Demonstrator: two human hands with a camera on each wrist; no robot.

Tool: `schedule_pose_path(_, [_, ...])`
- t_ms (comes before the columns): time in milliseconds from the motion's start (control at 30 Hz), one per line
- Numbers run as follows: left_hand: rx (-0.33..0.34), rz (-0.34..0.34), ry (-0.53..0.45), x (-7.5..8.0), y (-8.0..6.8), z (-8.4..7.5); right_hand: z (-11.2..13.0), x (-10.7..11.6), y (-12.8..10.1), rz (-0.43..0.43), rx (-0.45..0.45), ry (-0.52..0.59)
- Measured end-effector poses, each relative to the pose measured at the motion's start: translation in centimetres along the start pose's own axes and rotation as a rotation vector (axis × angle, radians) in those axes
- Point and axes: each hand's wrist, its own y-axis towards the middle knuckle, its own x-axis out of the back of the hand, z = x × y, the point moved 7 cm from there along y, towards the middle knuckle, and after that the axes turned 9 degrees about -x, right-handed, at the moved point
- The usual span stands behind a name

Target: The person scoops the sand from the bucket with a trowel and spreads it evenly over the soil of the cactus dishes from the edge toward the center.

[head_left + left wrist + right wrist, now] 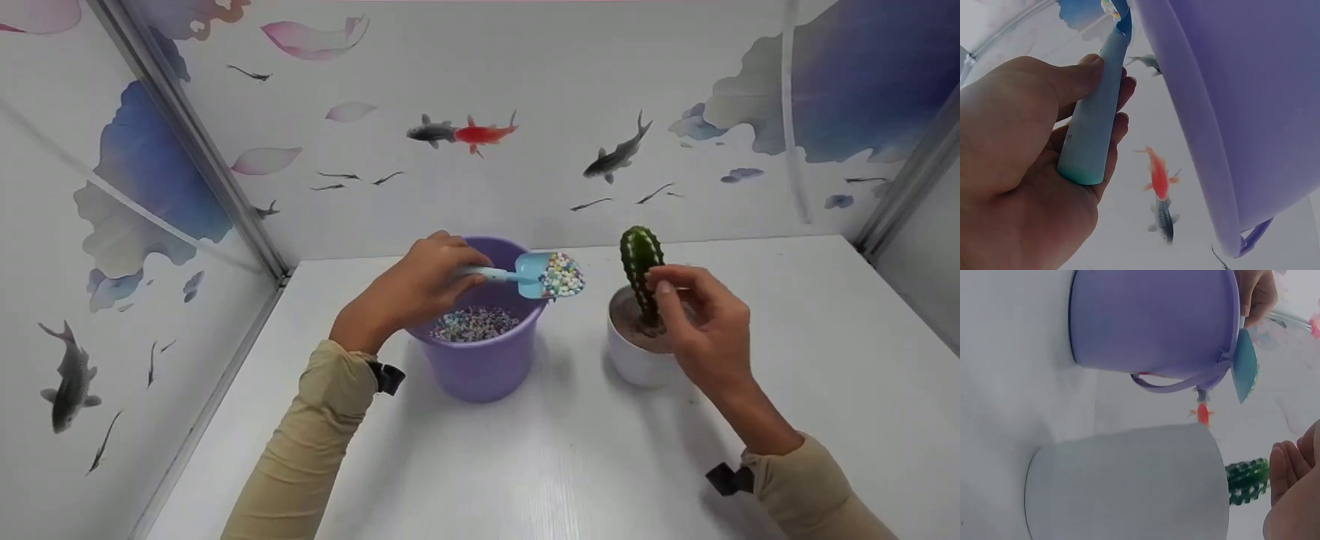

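Note:
My left hand (pixel 427 281) grips the pale blue handle of a small scoop (pixel 531 274) over the purple bucket (pixel 484 371). Multicoloured beads (pixel 562 276) are heaped in the scoop, whose tip extends past the bucket's right rim. In the left wrist view, thumb and fingers wrap the handle (pixel 1090 118). More small beads (pixel 474 324) lie inside the bucket. To the right, a green cactus (pixel 640 251) stands in a white pot (pixel 637 360) of brown soil. My right hand (pixel 705 322) is loosely curled beside the cactus, fingertips right at its edge.
Both containers stand on a white table (pixel 510 472), the pot right of the bucket. Behind and at the left rise white walls (pixel 480 67) printed with fish and petals. In the right wrist view, the bucket's handle (pixel 1176 387) hangs at its side.

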Motion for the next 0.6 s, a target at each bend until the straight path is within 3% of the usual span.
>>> schedule_pose_path(100, [-0.004, 0.004, -0.006, -0.4, 0.5, -0.3, -1.2, 1.5, 0.3, -0.035, -0.028, -0.086])
schedule_pose_path(200, [0.005, 0.01, -0.018, -0.7, 0.9, -0.4, -2.7, 2.5, 0.5, -0.013, -0.099, -0.183])
schedule_pose_path(333, [0.025, 0.025, -0.026, -1.2, 1.3, -0.4, -5.2, 3.2, 0.2, 0.065, -0.216, -0.248])
schedule_pose_path(600, [0.047, 0.046, -0.05, -1.7, 1.9, -0.7, -8.1, 3.0, -1.0, 0.295, -0.355, -0.282])
